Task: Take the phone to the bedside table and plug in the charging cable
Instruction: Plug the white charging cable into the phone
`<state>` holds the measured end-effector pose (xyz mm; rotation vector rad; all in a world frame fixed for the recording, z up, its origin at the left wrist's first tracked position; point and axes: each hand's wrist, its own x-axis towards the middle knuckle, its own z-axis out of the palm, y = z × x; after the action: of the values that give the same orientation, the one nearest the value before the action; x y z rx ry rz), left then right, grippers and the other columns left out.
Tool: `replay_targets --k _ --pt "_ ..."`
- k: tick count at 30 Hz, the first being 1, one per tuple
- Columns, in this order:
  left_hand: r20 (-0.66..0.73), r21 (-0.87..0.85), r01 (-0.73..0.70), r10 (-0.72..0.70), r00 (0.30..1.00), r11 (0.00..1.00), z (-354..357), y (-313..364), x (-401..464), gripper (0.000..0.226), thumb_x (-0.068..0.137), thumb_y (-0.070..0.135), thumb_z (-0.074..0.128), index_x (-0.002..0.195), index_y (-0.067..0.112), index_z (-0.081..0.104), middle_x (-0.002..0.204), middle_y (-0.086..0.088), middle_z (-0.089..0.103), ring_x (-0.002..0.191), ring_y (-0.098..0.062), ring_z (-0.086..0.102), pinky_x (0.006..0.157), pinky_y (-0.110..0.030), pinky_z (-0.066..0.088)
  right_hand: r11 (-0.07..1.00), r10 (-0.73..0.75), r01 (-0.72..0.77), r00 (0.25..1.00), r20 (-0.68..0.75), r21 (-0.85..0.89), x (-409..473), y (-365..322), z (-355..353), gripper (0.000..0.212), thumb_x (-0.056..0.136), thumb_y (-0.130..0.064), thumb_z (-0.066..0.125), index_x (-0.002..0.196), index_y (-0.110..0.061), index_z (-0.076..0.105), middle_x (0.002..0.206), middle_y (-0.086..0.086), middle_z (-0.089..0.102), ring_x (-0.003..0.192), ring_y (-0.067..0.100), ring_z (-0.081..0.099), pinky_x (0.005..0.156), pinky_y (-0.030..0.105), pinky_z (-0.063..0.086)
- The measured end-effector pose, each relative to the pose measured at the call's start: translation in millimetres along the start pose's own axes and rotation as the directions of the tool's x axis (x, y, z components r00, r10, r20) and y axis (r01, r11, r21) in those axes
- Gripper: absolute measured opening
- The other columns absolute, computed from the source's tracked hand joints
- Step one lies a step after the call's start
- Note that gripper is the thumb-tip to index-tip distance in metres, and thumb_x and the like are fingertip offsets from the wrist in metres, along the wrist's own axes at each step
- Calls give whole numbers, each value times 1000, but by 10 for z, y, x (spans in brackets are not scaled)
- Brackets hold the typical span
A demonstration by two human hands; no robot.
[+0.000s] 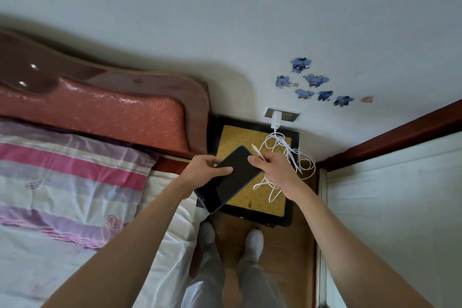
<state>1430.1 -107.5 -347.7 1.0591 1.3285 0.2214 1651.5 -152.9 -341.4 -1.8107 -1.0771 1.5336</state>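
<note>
A black phone [228, 181] with a dark screen is held tilted above the bedside table [287, 215], which has a yellow patterned top and a black frame. My left hand [203, 170] grips the phone's left edge, thumb on the screen. My right hand [273, 172] pinches the white charging cable [303, 162] near its plug end, whose tip [253, 146] points up and left, just beyond the phone's top corner. The rest of the cable lies tangled on the table and runs up to a white charger [276, 120] in the wall socket [287, 115].
The bed with a striped pillow [70, 170] and a red padded headboard [112, 112] lies left of the table. A white door or cabinet panel [390, 207] with a dark wooden frame stands to the right. My feet [253, 240] are on the wooden floor below the table.
</note>
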Motion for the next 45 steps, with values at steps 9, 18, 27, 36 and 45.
replay_targets --k 9,18,27,36,45 --pt "256 -800 470 -496 830 373 272 -121 -72 81 73 59 74 133 13 43 140 -22 45 117 -51 55 84 -72 51 928 -282 217 940 -191 -304 -203 -33 435 33 92 -31 70 75 -5 59 61 -4 48 53 12 43 53 23 35" --pt "415 -813 547 -458 786 202 548 -79 -104 46 74 38 66 105 5 63 86 -20 69 82 -31 62 66 -43 55 910 -365 302 908 -205 -285 -551 186 570 38 94 -35 66 69 -28 40 54 -11 38 45 7 36 47 18 30" --pt "226 -901 363 -459 859 236 368 91 -164 36 70 40 70 76 11 50 73 -7 45 63 -23 47 44 -37 54 827 -527 489 846 -78 -278 -821 165 397 24 106 -36 41 94 -30 59 54 -14 37 44 8 37 45 24 26" --pt "187 -861 359 -434 881 359 369 183 -208 44 69 45 68 91 11 51 82 -7 49 72 -22 50 60 -37 49 779 -575 471 801 -169 -414 -832 46 435 21 100 -20 61 105 -6 77 80 2 73 67 6 58 57 15 42" --pt "96 -851 296 -426 900 434 327 189 -209 48 67 42 72 97 9 54 87 -10 56 84 -25 58 80 -40 52 753 -608 483 770 -194 -446 -828 -23 415 23 98 -21 66 108 -5 78 88 6 78 72 17 72 59 36 60"
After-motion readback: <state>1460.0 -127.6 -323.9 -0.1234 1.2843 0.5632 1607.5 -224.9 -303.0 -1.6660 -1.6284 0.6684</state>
